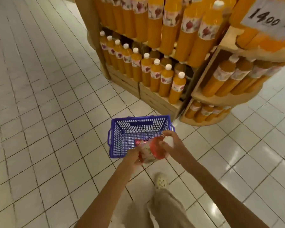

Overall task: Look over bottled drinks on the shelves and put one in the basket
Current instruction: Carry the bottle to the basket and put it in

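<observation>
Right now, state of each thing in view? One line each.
Red bottle: capped, tilted, held over the basket by both hands.
Left hand: grips the bottle's lower end.
Right hand: grips the white cap end.
Basket: on the floor, something red inside, too blurred to identify.
Orange bottles: capped, upright in rows on the shelves.
Price sign: reads 1400.

White tiled floor [44, 112] with dark grout lines, bearing a blue perforated basket [122, 129] and a wooden shelf unit [156, 99]; the unit's tiers carry rows of upright orange bottles [164, 79] with white caps; a foot in a pale perforated shoe [161, 181] stands just behind the basket.
</observation>
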Motion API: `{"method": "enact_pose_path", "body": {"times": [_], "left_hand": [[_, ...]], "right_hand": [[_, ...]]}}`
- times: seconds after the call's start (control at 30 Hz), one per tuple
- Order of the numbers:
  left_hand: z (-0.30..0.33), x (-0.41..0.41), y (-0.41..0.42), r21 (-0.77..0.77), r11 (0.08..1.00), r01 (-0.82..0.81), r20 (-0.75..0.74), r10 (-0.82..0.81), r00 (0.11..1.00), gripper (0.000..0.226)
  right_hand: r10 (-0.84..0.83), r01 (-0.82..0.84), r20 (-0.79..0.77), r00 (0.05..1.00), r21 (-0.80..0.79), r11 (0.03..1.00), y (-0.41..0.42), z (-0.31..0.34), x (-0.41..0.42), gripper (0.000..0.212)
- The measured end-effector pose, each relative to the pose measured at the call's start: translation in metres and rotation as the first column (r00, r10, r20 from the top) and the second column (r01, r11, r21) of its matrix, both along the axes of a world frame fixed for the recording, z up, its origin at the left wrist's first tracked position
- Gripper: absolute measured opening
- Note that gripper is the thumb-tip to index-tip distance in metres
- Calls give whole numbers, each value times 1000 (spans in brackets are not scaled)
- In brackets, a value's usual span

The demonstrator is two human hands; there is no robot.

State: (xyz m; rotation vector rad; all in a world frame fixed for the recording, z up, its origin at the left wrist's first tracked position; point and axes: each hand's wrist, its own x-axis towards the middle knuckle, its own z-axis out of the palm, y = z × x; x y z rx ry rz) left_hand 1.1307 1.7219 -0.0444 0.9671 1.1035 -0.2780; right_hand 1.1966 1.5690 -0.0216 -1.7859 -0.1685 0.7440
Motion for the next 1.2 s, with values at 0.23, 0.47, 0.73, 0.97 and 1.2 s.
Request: {"method": "enact_pose_path", "body": {"times": [0.23, 0.47, 0.73, 0.97, 1.2], "left_hand": [[-193, 104, 58, -71, 995, 77, 46, -73, 996, 22], [-413, 137, 53, -76, 941, 330, -88, -336, 938, 26], [-552, 143, 40, -244, 912, 330, -246, -387, 889, 33], [-568, 153, 46, -219, 864, 454, -272, -501, 822, 26], [-380, 153, 87, 0, 847, 531, -324, -503, 802, 33]], "right_hand": [[126, -118, 39, 991, -154, 981, 34, -180, 105, 41], [121, -106, 36, 992, -283, 953, 47, -400, 139, 54], [387, -417, -165, 907, -481, 771, 53, -545, 144, 61], [305, -413, -294, 906, -445, 795, 58, -565, 147, 70], [-224, 150, -335, 915, -233, 961, 18, -380, 145, 26]]}}
